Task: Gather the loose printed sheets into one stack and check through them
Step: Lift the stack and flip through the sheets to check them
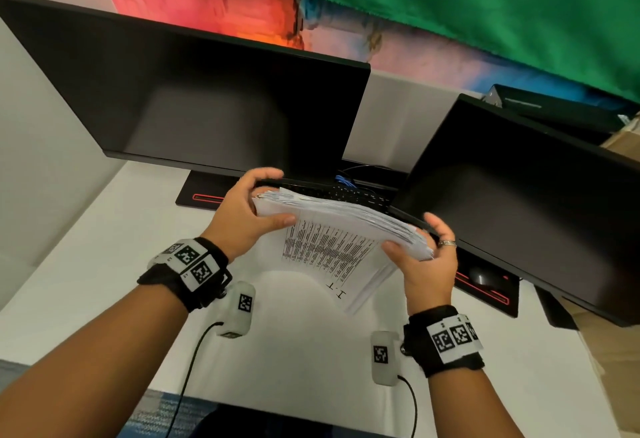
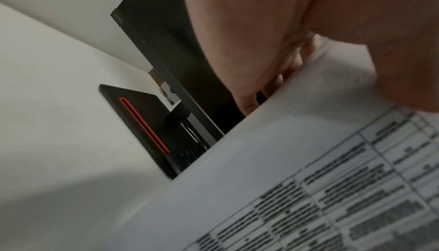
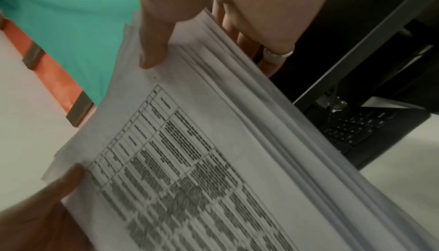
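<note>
A thick stack of printed sheets (image 1: 343, 233) with tables of text hangs in the air above the white desk (image 1: 104, 264), tilted so its printed face turns toward me. My left hand (image 1: 249, 212) grips its left end, thumb on the near face and fingers curled over the top edge. My right hand (image 1: 429, 257) grips the right end, thumb on the face, ringed fingers behind. The stack's top edges are fanned and uneven. In the left wrist view the printed sheet (image 2: 308, 189) fills the lower right. The right wrist view shows the stack (image 3: 190, 161) and my right thumb (image 3: 154, 44) on it.
Two dark monitors (image 1: 207, 98) (image 1: 526, 202) stand behind the stack on black bases with red stripes (image 1: 207, 197). A black keyboard (image 1: 349, 195) lies under the sheets' far edge, a mouse (image 1: 481, 278) at right. Cardboard boxes (image 1: 616, 351) sit at far right.
</note>
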Motion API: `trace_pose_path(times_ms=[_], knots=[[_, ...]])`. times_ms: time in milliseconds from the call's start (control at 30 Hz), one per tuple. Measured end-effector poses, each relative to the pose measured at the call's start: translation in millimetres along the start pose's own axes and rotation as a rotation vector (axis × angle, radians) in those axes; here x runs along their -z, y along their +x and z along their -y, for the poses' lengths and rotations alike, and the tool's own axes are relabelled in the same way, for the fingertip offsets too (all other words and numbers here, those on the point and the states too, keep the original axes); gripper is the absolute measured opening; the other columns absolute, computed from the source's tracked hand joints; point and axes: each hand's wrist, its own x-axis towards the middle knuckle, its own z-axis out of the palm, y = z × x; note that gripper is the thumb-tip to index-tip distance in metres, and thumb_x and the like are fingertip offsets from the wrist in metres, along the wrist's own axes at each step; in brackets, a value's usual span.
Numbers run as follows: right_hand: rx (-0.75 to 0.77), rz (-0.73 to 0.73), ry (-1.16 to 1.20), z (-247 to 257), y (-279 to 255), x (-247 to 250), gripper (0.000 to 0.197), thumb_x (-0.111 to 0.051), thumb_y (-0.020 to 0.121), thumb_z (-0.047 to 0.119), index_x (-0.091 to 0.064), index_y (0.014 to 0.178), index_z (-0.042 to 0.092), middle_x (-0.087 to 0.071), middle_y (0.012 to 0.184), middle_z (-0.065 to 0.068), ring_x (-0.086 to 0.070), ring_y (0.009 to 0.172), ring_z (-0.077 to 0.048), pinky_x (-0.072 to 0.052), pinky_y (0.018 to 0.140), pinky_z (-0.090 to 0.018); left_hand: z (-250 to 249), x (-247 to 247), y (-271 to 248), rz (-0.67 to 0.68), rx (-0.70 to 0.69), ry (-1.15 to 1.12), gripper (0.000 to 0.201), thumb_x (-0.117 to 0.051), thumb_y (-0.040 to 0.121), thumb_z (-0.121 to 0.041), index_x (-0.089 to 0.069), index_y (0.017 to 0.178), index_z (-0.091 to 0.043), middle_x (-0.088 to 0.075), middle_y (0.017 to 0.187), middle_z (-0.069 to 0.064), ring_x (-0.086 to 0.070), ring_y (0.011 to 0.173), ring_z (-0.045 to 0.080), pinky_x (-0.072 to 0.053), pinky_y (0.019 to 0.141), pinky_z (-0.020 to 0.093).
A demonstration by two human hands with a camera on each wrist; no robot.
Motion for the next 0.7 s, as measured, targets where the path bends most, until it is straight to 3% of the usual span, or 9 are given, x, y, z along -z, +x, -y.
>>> trace_pose_path(times_ms=[100,167,233,300,400,500,567,633,700], knots=[[-0.002,0.046,-0.130,-2,1,-5,0.031,-0.083,0.074,0.007,-0.071,0.100,0.018,-0.077,0.093,0.005,-0.075,0.089,-0.011,-0.061,0.086,-0.041,1,-5,2,-0.030,-0.002,0.161,0.024,-0.084,0.071,-0.019,-0.071,0.091,-0.017,-0.075,0.084,-0.002,-0.071,0.075,0.005,-0.054,0.068,0.021],[0.024,0.039,-0.124,1,3,-9,0.020,-0.083,0.076,0.008,-0.073,0.090,0.020,-0.078,0.088,0.005,-0.075,0.083,-0.012,-0.063,0.078,-0.037,1,-7,2,-0.126,0.018,0.116,0.029,-0.086,0.071,-0.019,-0.070,0.094,-0.013,-0.074,0.090,0.004,-0.072,0.079,0.012,-0.059,0.068,0.025],[0.048,0.058,-0.088,5,6,-10,0.021,-0.083,0.075,0.005,-0.074,0.089,0.019,-0.078,0.087,0.006,-0.076,0.082,-0.012,-0.062,0.071,-0.027,5,-4,3,-0.146,0.047,0.000,0.046,-0.088,0.067,-0.015,-0.067,0.108,-0.013,-0.071,0.103,0.008,-0.072,0.088,0.016,-0.061,0.074,0.031],[0.025,0.045,-0.066,3,9,-9,0.028,-0.085,0.072,0.004,-0.074,0.093,0.019,-0.079,0.089,0.005,-0.076,0.084,-0.013,-0.061,0.071,-0.025,16,-1,5,-0.022,0.113,-0.002,0.059,-0.088,0.068,-0.013,-0.063,0.122,-0.015,-0.071,0.114,0.004,-0.070,0.101,0.014,-0.059,0.087,0.034],[-0.123,0.012,0.036,-15,8,-7,0.048,-0.090,0.066,0.012,-0.070,0.109,0.020,-0.078,0.102,-0.002,-0.075,0.095,-0.020,-0.061,0.082,-0.040,35,-5,1,0.139,0.169,0.256,0.041,-0.079,0.083,-0.023,-0.067,0.122,-0.021,-0.074,0.113,-0.005,-0.070,0.105,0.008,-0.053,0.101,0.042],[-0.144,0.004,0.016,-21,8,-9,0.048,-0.092,0.065,0.019,-0.071,0.107,0.026,-0.077,0.103,0.000,-0.073,0.101,-0.022,-0.060,0.088,-0.044,30,-18,1,0.022,0.140,0.278,0.022,-0.075,0.087,-0.021,-0.071,0.107,-0.027,-0.076,0.100,-0.008,-0.071,0.090,0.000,-0.057,0.093,0.040],[-0.081,-0.002,0.008,-8,8,-13,0.039,-0.088,0.070,0.014,-0.070,0.102,0.027,-0.078,0.097,0.006,-0.074,0.097,-0.015,-0.061,0.086,-0.037,15,-22,0,-0.058,0.096,0.237,0.021,-0.077,0.085,-0.021,-0.069,0.101,-0.033,-0.075,0.096,-0.008,-0.072,0.087,0.001,-0.059,0.088,0.037],[0.043,-0.001,-0.001,9,6,-13,0.033,-0.082,0.077,0.006,-0.068,0.098,0.027,-0.077,0.090,0.016,-0.074,0.089,-0.002,-0.061,0.080,-0.025,-3,-24,-4,-0.147,0.010,0.175,0.025,-0.080,0.079,-0.024,-0.071,0.102,-0.027,-0.075,0.094,-0.006,-0.073,0.087,0.003,-0.061,0.081,0.032],[0.172,-0.011,-0.071,26,-6,-16,0.030,-0.077,0.084,0.005,-0.067,0.094,0.032,-0.073,0.087,0.027,-0.070,0.085,0.007,-0.058,0.074,-0.016,-17,-27,-15,-0.267,-0.109,0.166,0.034,-0.079,0.074,-0.031,-0.070,0.104,-0.018,-0.071,0.087,-0.013,-0.070,0.080,-0.007,-0.057,0.071,0.015]])
